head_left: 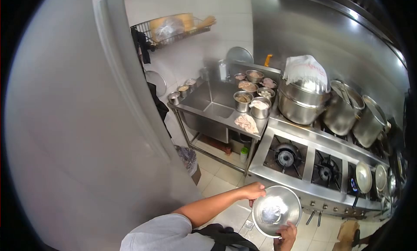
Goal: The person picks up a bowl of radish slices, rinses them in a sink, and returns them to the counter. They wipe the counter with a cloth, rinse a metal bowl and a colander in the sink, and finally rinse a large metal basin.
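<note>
A shiny steel mixing bowl (282, 198) is tilted so that its inside faces me, and I see nothing lying in it. My left hand (253, 192) is closed on the rim at the upper left. At the lower right edge, my right hand (286, 234) has its fingers wrapped round the rim. Both hands hold the bowl over the tiled floor, in front of the stove (299, 186). The undersides of my fingers are partly hidden behind the bowl.
Grey fridge door (87, 133) fills the left. Behind stands a steel sink table (213, 110) with several food-filled containers (259, 107) and a cloth (246, 123). Tall pots (302, 105) crowd the stove's back; pans (363, 177) sit at right. A bagged bin (186, 160) stands below.
</note>
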The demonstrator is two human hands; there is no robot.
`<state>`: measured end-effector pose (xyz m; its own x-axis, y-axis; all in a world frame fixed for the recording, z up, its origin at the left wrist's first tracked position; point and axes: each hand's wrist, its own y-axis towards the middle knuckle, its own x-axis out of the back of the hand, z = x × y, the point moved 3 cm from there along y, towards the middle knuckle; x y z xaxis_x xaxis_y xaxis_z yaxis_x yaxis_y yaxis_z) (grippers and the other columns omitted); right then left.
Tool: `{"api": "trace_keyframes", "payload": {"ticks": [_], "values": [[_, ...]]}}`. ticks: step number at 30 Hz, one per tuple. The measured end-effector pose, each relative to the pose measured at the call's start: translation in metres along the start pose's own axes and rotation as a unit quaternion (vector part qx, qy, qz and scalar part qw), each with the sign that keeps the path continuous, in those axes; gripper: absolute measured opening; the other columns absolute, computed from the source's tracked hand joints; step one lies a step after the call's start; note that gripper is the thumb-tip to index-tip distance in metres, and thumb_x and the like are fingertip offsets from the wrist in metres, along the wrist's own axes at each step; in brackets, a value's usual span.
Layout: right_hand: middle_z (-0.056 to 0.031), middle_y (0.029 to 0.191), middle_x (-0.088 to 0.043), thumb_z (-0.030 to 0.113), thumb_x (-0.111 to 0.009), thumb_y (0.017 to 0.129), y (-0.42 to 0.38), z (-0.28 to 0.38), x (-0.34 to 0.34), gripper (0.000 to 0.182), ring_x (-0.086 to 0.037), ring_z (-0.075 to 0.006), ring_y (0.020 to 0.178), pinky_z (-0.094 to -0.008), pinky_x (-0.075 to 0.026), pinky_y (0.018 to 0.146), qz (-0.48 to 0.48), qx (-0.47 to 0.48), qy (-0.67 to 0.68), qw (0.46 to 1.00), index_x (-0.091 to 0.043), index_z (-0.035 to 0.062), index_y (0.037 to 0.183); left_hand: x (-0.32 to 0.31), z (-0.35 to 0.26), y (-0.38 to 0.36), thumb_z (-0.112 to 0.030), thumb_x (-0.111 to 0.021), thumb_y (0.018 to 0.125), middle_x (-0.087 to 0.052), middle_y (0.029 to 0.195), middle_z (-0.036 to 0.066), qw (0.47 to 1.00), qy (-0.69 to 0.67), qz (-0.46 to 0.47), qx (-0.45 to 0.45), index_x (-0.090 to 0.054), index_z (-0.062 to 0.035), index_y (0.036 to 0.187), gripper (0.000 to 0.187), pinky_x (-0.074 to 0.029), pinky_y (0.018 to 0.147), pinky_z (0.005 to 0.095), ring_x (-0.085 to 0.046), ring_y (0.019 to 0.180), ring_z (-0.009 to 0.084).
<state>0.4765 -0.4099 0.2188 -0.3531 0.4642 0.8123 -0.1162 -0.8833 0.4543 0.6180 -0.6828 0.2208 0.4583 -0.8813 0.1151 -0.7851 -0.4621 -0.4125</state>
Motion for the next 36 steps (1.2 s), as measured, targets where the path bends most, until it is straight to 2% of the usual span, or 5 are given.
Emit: {"api": "trace_keyframes", "payload": {"ticks": [6,12,21,31,36], "values": [[-0.0123,0.083,-0.061,0.003,-0.064,0.063,0.100,-0.014,-0.012,0.020,-0.057,-0.0361,0.090,-0.0450,-0.045,0.084,-0.067,-0.042,0.177,0.981,-0.062,0.0066,0.083,0.100,-0.041,0.054,-0.051,-0.048,0.094,-0.065,0.070,0.010,0.996,-0.037,-0.074,-0.022,-0.059,-0.0018,0.105,0.052,-0.050,0.052,0.0262,-0.063,0.059,0.0147],[-0.0107,0.085,-0.063,0.001,-0.069,0.061,0.222,-0.047,-0.045,0.024,-0.058,-0.0358,0.096,-0.0425,-0.046,0.084,-0.013,0.013,0.195,0.981,-0.064,0.0078,0.083,0.264,-0.080,0.103,-0.018,-0.062,0.088,-0.067,0.086,0.003,0.925,-0.063,-0.313,-0.206,-0.064,-0.0055,0.104,0.020,-0.050,0.072,0.0262,-0.062,0.078,0.0115],[-0.0107,0.083,-0.063,-0.002,-0.069,0.061,0.420,-0.087,-0.073,0.021,-0.060,-0.0343,0.095,-0.0425,-0.047,0.082,0.074,0.140,0.257,0.953,-0.061,0.0066,0.079,0.506,-0.216,-0.039,-0.039,-0.080,0.071,-0.064,0.092,0.009,0.628,0.129,-0.746,-0.179,-0.061,-0.0024,0.100,0.050,-0.049,0.076,0.0323,-0.060,0.084,0.0187],[-0.0140,0.086,-0.064,0.004,-0.059,0.072,0.514,-0.060,-0.161,0.008,-0.059,-0.0375,0.098,-0.0440,-0.047,0.083,0.094,0.091,0.308,0.942,-0.064,0.0029,0.078,0.727,-0.341,-0.161,-0.046,-0.083,0.061,-0.049,0.121,0.024,0.290,0.351,-0.881,-0.124,-0.049,0.0022,0.122,0.085,-0.044,0.094,0.0416,-0.050,0.114,0.0363],[-0.0127,0.086,-0.064,0.001,-0.064,0.068,0.555,-0.045,-0.184,0.009,-0.060,-0.0363,0.097,-0.0436,-0.048,0.082,0.095,0.100,0.294,0.946,-0.064,0.0037,0.077,0.806,-0.349,-0.156,-0.054,-0.087,0.050,-0.037,0.137,0.031,0.423,0.242,-0.872,0.053,-0.024,0.0087,0.139,0.126,-0.039,0.103,0.0381,-0.044,0.125,0.0384]]}}
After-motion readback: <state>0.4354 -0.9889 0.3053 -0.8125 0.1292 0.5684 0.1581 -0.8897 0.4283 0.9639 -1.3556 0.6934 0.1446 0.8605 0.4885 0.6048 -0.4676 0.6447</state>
